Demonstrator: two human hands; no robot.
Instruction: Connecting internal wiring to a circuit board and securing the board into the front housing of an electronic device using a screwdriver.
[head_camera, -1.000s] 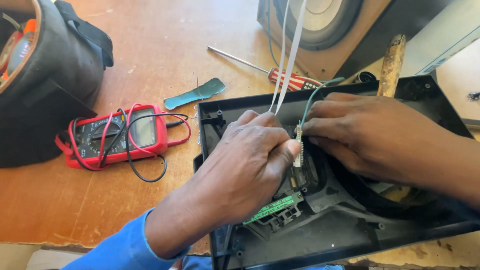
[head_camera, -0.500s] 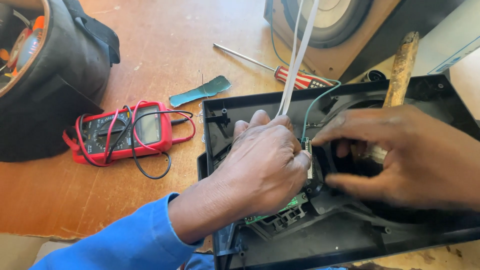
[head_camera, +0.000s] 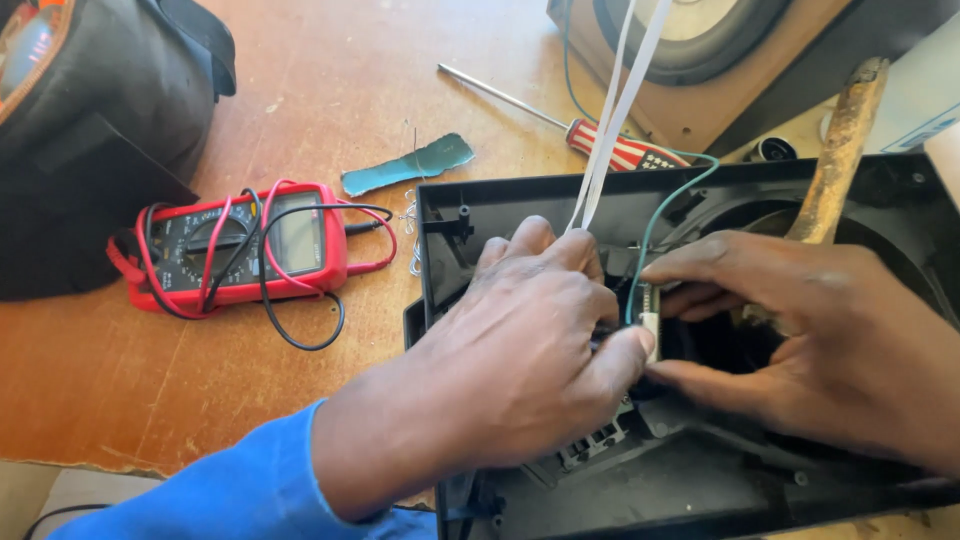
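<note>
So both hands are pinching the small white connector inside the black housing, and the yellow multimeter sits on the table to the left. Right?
Not quite: the multimeter is red, not yellow, as the head view shows. The rest holds: the left hand and right hand pinch the small white connector inside the black housing.

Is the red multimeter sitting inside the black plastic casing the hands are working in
No, the red multimeter lies on the wooden table, to the left of the black casing, outside its rim.

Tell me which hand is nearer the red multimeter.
Left. The left hand lies just right of the red multimeter; the right hand is farther right, inside the black casing.
</note>
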